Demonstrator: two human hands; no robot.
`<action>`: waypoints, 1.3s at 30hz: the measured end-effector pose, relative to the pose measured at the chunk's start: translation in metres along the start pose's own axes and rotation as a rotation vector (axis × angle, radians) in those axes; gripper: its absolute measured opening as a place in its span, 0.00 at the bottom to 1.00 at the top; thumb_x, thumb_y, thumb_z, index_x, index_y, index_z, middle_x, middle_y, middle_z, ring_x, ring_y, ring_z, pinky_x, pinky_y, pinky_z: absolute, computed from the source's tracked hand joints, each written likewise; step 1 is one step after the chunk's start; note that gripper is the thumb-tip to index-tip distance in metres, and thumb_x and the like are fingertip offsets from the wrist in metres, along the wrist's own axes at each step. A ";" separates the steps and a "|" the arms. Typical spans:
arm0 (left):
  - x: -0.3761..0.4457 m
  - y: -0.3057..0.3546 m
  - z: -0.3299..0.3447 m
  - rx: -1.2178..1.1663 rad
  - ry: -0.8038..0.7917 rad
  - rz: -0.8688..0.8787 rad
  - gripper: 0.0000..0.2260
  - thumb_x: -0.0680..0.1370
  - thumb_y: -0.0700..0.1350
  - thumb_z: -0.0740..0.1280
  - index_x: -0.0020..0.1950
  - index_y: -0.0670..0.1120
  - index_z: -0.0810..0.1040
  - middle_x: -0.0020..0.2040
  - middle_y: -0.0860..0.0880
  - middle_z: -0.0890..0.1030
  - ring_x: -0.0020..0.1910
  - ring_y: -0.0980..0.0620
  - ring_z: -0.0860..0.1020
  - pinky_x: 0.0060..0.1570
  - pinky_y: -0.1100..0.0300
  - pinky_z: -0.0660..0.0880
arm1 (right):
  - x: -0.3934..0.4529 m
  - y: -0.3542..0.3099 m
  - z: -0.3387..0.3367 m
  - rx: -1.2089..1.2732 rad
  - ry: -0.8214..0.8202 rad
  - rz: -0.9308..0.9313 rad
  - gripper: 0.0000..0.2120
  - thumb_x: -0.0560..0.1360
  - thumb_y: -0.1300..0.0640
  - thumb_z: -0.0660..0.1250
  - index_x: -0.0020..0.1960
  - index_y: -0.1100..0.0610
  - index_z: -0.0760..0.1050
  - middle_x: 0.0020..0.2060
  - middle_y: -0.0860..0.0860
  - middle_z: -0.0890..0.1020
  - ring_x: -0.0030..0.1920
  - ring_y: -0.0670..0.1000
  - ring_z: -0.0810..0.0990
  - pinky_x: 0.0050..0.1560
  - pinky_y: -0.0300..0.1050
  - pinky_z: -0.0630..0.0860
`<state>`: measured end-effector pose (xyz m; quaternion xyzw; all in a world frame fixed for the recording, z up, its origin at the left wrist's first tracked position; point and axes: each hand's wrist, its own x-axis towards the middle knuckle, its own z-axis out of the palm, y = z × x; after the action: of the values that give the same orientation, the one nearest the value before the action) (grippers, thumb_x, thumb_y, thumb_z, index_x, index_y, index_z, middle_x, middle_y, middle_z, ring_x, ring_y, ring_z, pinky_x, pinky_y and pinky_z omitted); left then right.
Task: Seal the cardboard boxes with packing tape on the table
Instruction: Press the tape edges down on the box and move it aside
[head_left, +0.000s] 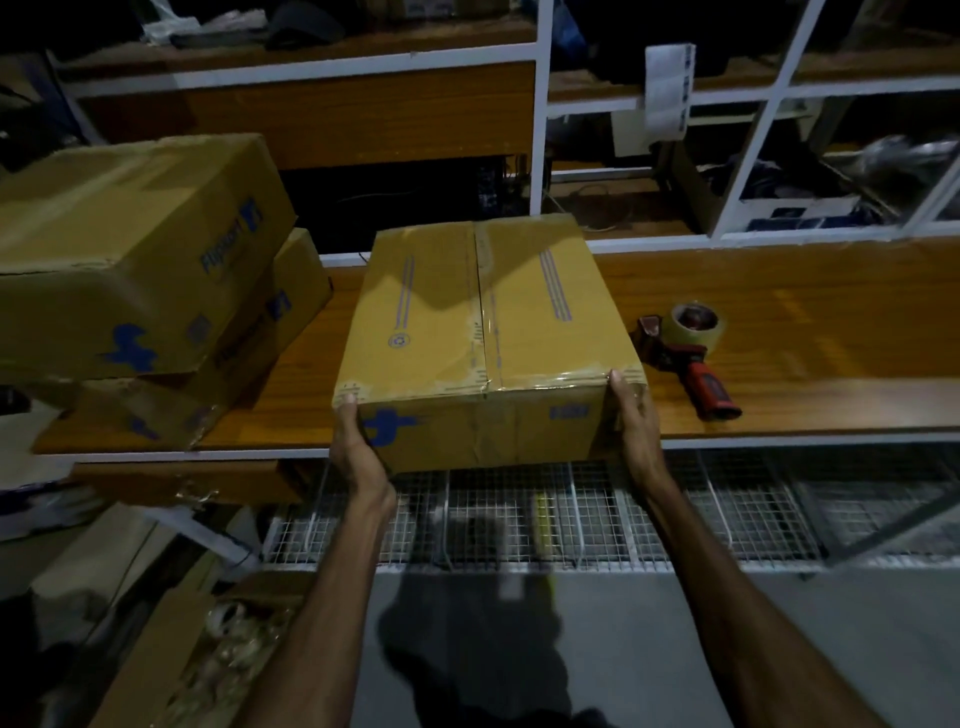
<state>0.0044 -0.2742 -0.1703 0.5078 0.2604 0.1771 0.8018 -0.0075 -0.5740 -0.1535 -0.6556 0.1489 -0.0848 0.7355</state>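
Observation:
A brown cardboard box (483, 332) sits on the wooden table (810, 332), its near end past the front edge. Clear tape runs along its top centre seam and near top edge. My left hand (358, 447) holds the box's near left corner, thumb on the top edge. My right hand (636, 415) holds the near right corner the same way. A tape dispenser (691, 348) with a red handle and a roll of clear tape lies on the table right of the box, apart from both hands.
Two stacked cardboard boxes (140, 275) stand at the table's left end. Shelving with white frames (540, 104) rises behind the table. Wire mesh bins (571, 514) hang under the table front. An open carton (197, 639) sits on the floor at lower left.

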 end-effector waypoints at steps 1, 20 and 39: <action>-0.003 0.006 -0.005 -0.017 -0.006 0.000 0.32 0.70 0.73 0.71 0.66 0.54 0.83 0.62 0.48 0.85 0.61 0.43 0.82 0.55 0.36 0.81 | -0.009 -0.002 0.000 0.007 -0.011 -0.011 0.37 0.67 0.23 0.68 0.71 0.38 0.72 0.67 0.46 0.79 0.65 0.50 0.80 0.63 0.60 0.80; -0.081 0.005 0.133 -0.031 -0.563 -0.111 0.34 0.72 0.71 0.73 0.69 0.49 0.81 0.64 0.40 0.83 0.61 0.34 0.82 0.54 0.26 0.78 | -0.078 -0.066 -0.138 0.075 0.586 -0.255 0.36 0.78 0.31 0.66 0.80 0.46 0.67 0.74 0.47 0.75 0.69 0.50 0.77 0.66 0.53 0.77; -0.280 -0.184 0.479 0.169 -0.484 -0.130 0.21 0.80 0.59 0.71 0.63 0.45 0.84 0.61 0.48 0.83 0.60 0.46 0.80 0.44 0.57 0.75 | 0.131 -0.068 -0.497 0.066 0.928 -0.085 0.58 0.66 0.13 0.59 0.84 0.48 0.59 0.82 0.55 0.65 0.79 0.60 0.66 0.78 0.66 0.67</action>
<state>0.0693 -0.8511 -0.1038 0.5828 0.1070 -0.0240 0.8052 -0.0430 -1.0912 -0.1481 -0.5303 0.4323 -0.4040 0.6072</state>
